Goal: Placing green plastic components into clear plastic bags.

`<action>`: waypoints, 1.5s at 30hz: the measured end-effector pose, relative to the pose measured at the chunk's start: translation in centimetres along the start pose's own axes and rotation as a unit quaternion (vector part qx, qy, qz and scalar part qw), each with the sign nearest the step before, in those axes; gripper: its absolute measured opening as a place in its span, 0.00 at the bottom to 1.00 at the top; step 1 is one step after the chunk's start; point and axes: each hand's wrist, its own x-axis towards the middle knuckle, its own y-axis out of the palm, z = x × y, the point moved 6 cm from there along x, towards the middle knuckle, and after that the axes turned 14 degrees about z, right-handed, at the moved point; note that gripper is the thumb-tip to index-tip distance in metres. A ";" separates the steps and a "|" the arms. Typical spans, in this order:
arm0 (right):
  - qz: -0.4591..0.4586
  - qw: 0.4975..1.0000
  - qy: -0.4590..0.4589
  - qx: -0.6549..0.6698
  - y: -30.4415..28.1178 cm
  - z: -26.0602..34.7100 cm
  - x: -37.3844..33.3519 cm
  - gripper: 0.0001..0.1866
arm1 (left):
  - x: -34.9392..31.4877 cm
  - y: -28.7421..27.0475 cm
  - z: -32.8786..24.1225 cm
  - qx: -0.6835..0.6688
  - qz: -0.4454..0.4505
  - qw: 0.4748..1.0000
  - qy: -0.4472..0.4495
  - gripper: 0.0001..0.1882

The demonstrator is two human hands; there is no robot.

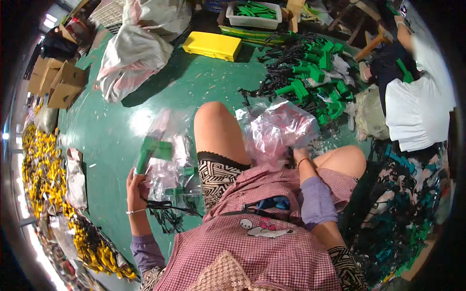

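Observation:
My left hand (136, 186) is closed round the handle of a green pistol-shaped plastic tool (158, 148), its head slightly smeared by motion. A bundled black cord (166, 205) hangs beside that hand. Under and behind the tool, clear plastic bags (180, 155) lie against my left leg, with more green parts showing through. Between my knees, my right hand (299, 155) is closed at the near edge of a large crumpled clear plastic bag (277, 127); its fingertips are partly hidden.
Green corded tools (310, 77) are heaped ahead right, near a person in white (417, 111). A yellow case (212, 46) and white sacks (133, 63) lie ahead. Yellow parts (43, 169) line the left; dark scraps (398, 208) cover the right. A white bin (254, 15) holds green pieces.

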 end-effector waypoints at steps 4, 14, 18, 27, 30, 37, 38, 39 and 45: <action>0.156 0.985 -0.003 -0.075 3.1 7.7 -3.7 0.21 | 1.4 -11.2 5.0 -0.025 0.006 0.998 -0.049 0.16; 0.157 0.913 -0.130 -0.352 5.7 6.3 3.6 0.18 | 4.0 -20.6 12.1 0.445 0.002 0.881 -0.162 0.30; 0.255 0.951 -0.091 -0.150 2.6 7.6 3.6 0.15 | 6.3 -1.7 2.8 0.535 0.063 0.841 0.046 0.25; 0.104 0.849 -0.499 -0.142 -12.8 31.0 -16.0 0.05 | 5.3 38.7 2.2 0.664 0.354 0.538 0.379 0.41; 0.157 0.828 -0.532 -0.087 -18.0 32.8 -20.8 0.03 | 5.2 44.1 8.5 0.648 0.452 0.462 0.403 0.31; -0.084 0.903 -0.313 0.283 -24.7 21.6 -21.1 0.11 | 8.6 43.0 10.2 0.237 0.394 0.886 0.059 0.08; -0.064 0.873 -0.255 0.410 -23.5 20.0 -21.0 0.12 | 8.8 42.3 9.7 0.115 0.349 0.930 -0.001 0.09; -0.034 0.880 -0.206 0.427 -22.2 19.6 -21.4 0.23 | 8.9 41.8 9.4 0.059 0.305 0.950 0.012 0.13; 0.368 0.562 -0.193 0.715 -12.3 24.2 -23.2 0.50 | 9.1 39.0 8.9 -0.073 0.172 0.981 0.053 0.08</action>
